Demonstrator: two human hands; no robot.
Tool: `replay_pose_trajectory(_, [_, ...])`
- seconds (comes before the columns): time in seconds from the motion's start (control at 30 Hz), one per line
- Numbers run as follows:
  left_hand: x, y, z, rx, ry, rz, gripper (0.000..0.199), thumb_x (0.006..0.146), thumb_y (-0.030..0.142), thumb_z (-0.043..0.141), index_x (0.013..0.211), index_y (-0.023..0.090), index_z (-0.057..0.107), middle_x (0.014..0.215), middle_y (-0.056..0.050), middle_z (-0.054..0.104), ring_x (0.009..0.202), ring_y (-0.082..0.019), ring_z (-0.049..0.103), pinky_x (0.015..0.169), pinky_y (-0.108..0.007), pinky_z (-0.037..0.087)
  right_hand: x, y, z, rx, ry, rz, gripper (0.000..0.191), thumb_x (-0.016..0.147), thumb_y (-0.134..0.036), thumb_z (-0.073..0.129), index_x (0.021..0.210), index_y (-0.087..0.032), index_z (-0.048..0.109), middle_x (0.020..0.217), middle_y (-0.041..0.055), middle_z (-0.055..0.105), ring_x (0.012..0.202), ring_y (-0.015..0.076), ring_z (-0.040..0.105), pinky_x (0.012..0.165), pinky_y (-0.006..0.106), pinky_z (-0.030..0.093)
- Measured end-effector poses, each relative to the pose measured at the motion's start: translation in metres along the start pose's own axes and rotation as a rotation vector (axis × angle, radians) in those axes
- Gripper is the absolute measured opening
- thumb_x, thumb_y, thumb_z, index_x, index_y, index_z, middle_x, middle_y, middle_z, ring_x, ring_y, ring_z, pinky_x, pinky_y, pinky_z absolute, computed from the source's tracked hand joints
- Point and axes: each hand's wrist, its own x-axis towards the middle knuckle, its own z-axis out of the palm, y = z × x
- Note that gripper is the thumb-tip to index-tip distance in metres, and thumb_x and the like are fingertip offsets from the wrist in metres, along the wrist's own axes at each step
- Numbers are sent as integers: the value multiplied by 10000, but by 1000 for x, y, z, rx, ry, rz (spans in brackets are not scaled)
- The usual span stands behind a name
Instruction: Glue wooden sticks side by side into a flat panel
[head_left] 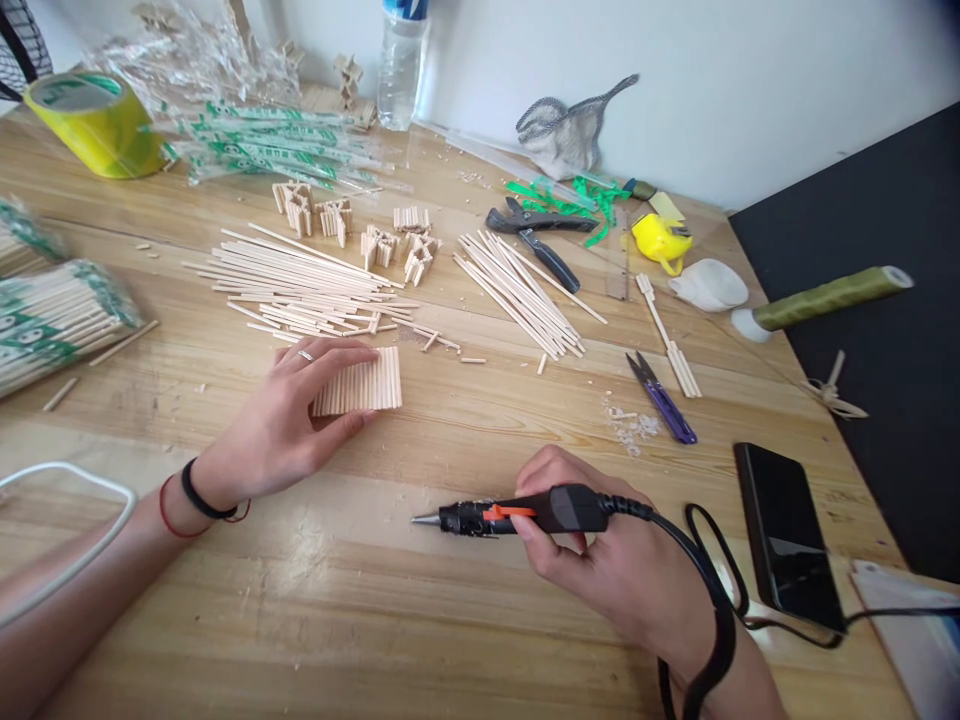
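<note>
- Right hand (607, 560): fingers and thumb closed around a black pen-shaped tool (559, 510) with an orange lever; the metal tip points left, well apart from the other hand's work.
- Left hand (296, 415): thumb at the near edge and fingers over the far edge, parted by the width of a panel of short sticks (387, 378), which they grip. The panel lies left of centre, beyond the tool tip; whether it touches the tabletop (360, 630) cannot be told.
- Left wrist: a black band (201, 492) and a red cord (171, 510).
- Right wrist: the tool's black cable (694, 560) curves over it, near a flat black device (787, 540).
- Just beyond the left hand: a spread of loose sticks (300, 280), with small stick assemblies (379, 248) behind it.
- Beyond the right hand: a second group of sticks (517, 295); to its right, purple snips (667, 405) beside pale scraps (634, 430).
- Farther back: black-handled pliers (540, 220) near green strips (600, 205), and a yellow dispenser (660, 243).
- Rear left: a yellow tape roll (127, 140), green-printed wrappers (262, 145) and a clear bottle (401, 75).
- Left margin: wrapped stick bundles (64, 325).
</note>
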Motion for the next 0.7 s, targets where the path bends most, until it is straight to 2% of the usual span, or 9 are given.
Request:
replay_pose_trajectory(0.1, [0, 0, 0, -1, 2, 6, 448, 1004, 494, 606, 1399, 284, 609, 1485, -82, 663, 1388, -352, 591, 1191, -543, 443, 0, -1, 1, 21, 23, -3, 225, 915, -86, 628, 870, -270, 507, 812, -24, 646, 663, 150, 627, 626, 261, 492])
replay_pose_trajectory(0.23, [0, 0, 0, -2, 4, 16, 435, 1005, 475, 612, 1393, 279, 606, 1481, -84, 663, 1389, -338, 593, 1196, -527, 439, -1, -2, 2, 33, -11, 8, 252, 902, -60, 627, 868, -273, 497, 803, -25, 640, 658, 158, 623, 618, 274, 489])
replay_pose_trajectory(0.37, [0, 0, 0, -8, 5, 16, 438, 1009, 489, 610, 1392, 279, 603, 1482, -88, 662, 1383, -339, 596, 1197, -530, 433, -1, 0, 2, 29, 32, -5, 227, 919, -85, 628, 888, -274, 505, 825, -30, 637, 684, 155, 635, 649, 271, 498])
replay_pose_trajectory(0.5, [1, 1, 0, -5, 3, 6, 445, 1002, 502, 614, 1389, 282, 606, 1484, -87, 663, 1384, -338, 595, 1196, -528, 435, -1, 0, 1, 18, -10, 7, 236, 905, -75, 627, 879, -275, 504, 809, -43, 625, 661, 147, 618, 632, 262, 483])
replay_pose_trajectory(0.7, [1, 0, 0, -1, 7, 12, 449, 1004, 514, 613, 1389, 283, 608, 1479, -82, 668, 1380, -334, 599, 1193, -518, 437, -2, 0, 2, 43, 4, -2, 244, 911, -67, 621, 886, -277, 500, 827, -35, 633, 680, 152, 624, 643, 268, 491])
